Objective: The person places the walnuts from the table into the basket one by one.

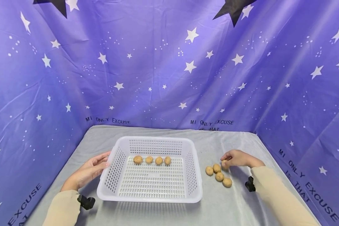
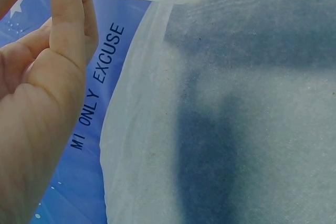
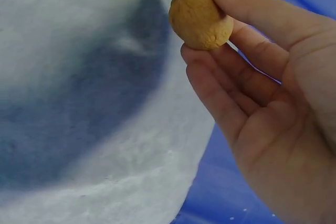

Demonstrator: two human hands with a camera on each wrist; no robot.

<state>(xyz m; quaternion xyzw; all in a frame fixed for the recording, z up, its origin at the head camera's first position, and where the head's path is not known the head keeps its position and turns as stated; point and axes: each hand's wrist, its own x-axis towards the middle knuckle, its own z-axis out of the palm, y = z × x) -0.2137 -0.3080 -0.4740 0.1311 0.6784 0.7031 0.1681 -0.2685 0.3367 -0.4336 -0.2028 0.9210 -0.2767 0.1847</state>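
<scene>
Right hand (image 1: 237,158), right of centre in the head view, pinches one round tan walnut (image 3: 199,19) between thumb and fingertips. Left hand (image 1: 87,169), lower left: fingers loosely extended, thumb and fingers apart, tips against the left side of a white rectangular perforated plastic basket (image 1: 149,200), lower centre. Inside, toward its far side, four walnuts (image 1: 158,160) in a row. Four loose walnuts (image 1: 219,176), right of basket, clustered on grey cloth-covered counter (image 1: 228,207).

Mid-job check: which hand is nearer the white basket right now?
Left. The left hand is at the white basket's left rim; the right hand is off to its right, pinching a walnut beside the loose walnuts.
</scene>
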